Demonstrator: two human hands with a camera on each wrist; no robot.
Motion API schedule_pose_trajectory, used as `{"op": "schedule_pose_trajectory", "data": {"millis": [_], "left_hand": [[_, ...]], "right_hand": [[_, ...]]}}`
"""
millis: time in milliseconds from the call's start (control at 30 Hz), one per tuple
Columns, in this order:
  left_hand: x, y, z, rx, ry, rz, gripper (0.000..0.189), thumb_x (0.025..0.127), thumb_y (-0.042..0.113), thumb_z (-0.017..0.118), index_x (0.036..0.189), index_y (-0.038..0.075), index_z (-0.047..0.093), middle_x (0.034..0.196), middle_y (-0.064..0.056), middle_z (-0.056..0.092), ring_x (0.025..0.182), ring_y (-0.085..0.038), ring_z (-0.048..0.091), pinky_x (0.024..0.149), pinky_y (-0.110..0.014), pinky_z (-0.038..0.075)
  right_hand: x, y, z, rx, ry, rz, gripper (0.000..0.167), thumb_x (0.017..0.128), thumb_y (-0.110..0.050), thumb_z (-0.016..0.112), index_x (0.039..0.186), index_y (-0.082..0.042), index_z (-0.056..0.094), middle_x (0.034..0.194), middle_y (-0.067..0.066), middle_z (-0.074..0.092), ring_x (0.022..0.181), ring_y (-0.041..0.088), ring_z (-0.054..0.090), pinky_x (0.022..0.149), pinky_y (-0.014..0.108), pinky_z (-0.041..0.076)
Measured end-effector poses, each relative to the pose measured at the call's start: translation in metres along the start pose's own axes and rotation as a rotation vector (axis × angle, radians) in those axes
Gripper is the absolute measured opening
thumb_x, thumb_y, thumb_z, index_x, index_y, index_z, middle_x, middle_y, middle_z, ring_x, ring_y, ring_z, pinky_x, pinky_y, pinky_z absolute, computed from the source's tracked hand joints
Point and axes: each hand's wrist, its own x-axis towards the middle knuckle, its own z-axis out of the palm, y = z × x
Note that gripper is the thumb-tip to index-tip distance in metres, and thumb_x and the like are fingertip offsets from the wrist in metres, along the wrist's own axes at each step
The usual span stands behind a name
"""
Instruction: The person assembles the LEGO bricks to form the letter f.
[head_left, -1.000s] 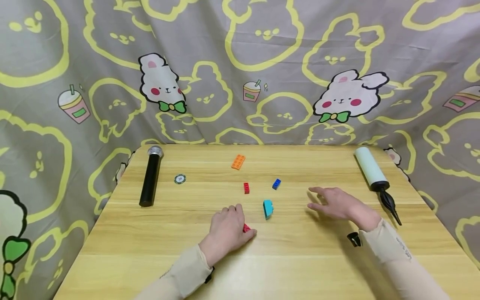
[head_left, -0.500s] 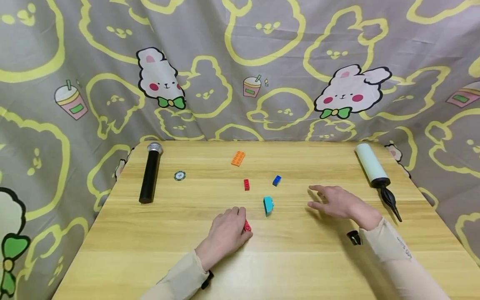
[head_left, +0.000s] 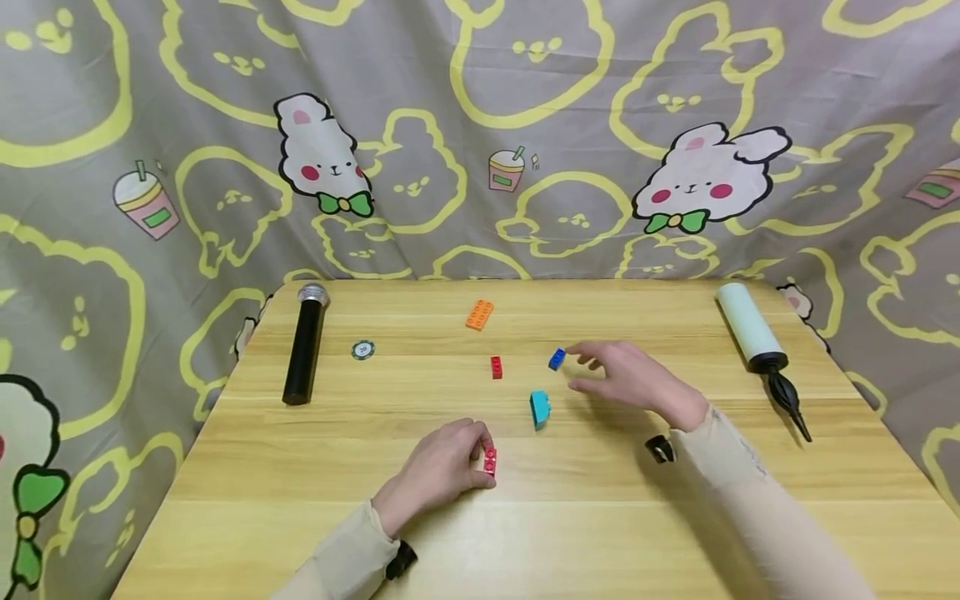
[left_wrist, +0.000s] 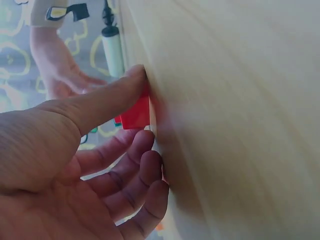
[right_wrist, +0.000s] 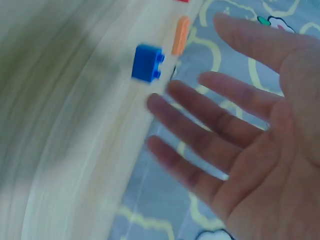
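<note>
Between thumb and fingers, my left hand (head_left: 442,462) pinches a red building brick (head_left: 490,461) at the table surface. The left wrist view shows that brick's smooth red side (left_wrist: 136,112) under the thumb. My right hand (head_left: 630,377) hovers with loosely spread fingers just right of a small blue brick (head_left: 557,359). In the right wrist view the blue brick (right_wrist: 146,63) lies beyond the fingertips, apart from them. A turquoise brick with a sloped side (head_left: 538,409) sits between both hands. Farther back lie another red brick (head_left: 496,367) and a flat orange brick (head_left: 480,314).
A black microphone (head_left: 305,350) and a round chip (head_left: 363,350) marked 20 lie on the left of the wooden table (head_left: 247,492). At the far right is a pale hand pump (head_left: 750,325) with a black nozzle. A patterned curtain (head_left: 420,67) hangs behind the table.
My right hand has moved left and away from me, close to the blue brick. The left hand has shifted slightly left and towards me with the red brick, whose studs now show more.
</note>
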Motion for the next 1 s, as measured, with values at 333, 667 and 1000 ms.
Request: {"op": "schedule_pose_trajectory", "data": {"millis": [333, 667, 1000], "left_hand": [[0.002, -0.012, -0.004, -0.080, -0.019, -0.033, 0.036, 0.070, 0.025, 0.091, 0.089, 0.014, 0.062, 0.072, 0.002, 0.054, 0.062, -0.006, 0.042, 0.058, -0.025, 0.037], [0.002, -0.014, -0.004, -0.079, -0.033, -0.051, 0.037, 0.070, 0.028, 0.091, 0.090, 0.015, 0.062, 0.072, 0.004, 0.053, 0.062, -0.006, 0.043, 0.057, -0.025, 0.037], [0.001, -0.015, -0.006, -0.071, -0.023, -0.059, 0.037, 0.070, 0.029, 0.091, 0.089, 0.016, 0.062, 0.072, 0.004, 0.053, 0.060, -0.005, 0.042, 0.056, -0.025, 0.036]], "right_hand": [[0.060, -0.012, 0.026, 0.054, 0.043, -0.058, 0.046, 0.078, -0.021, 0.086, 0.117, -0.005, 0.069, 0.114, 0.007, 0.069, 0.094, 0.025, 0.063, 0.081, 0.040, 0.050], [0.090, -0.024, 0.049, -0.011, -0.060, -0.048, 0.053, 0.075, -0.034, 0.088, 0.117, -0.010, 0.068, 0.112, 0.002, 0.068, 0.109, 0.026, 0.059, 0.098, 0.044, 0.042], [0.104, -0.029, 0.064, 0.064, -0.052, -0.042, 0.040, 0.075, -0.027, 0.088, 0.106, -0.012, 0.068, 0.097, -0.003, 0.067, 0.091, 0.017, 0.060, 0.088, 0.037, 0.047]]}}
